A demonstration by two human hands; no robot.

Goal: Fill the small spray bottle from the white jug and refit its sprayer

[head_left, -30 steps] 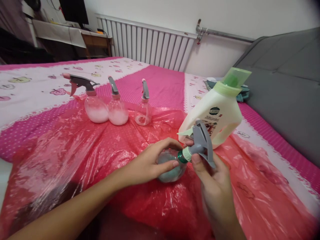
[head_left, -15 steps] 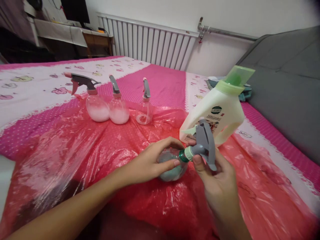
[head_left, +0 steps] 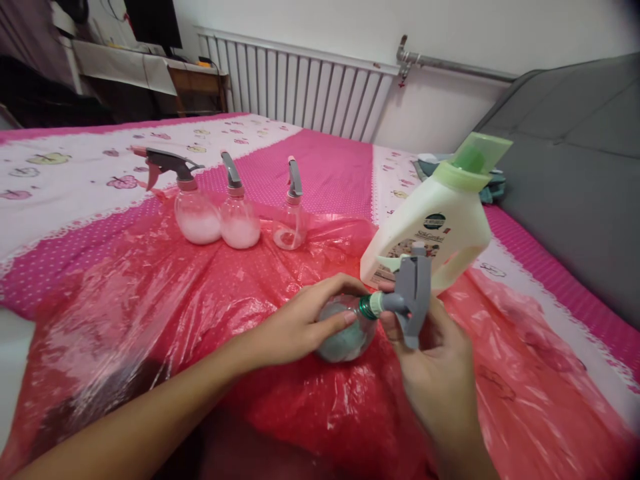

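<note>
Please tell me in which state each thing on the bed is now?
Round bottle: on its side, gripped by left hand.
Trigger head: at that bottle's neck, held by right hand.
Leftmost sprayer: upright, part filled.
Middle sprayer: upright, part filled.
Rightmost sprayer: upright, nearly empty.
Detergent bottle: tilted, cap on.
Plastic sheet: spread, crumpled.

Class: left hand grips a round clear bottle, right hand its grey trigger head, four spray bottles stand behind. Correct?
No: the head view shows three round clear spray bottles behind, not four. Left hand on the round bottle, right hand on the grey trigger head: correct.
</note>
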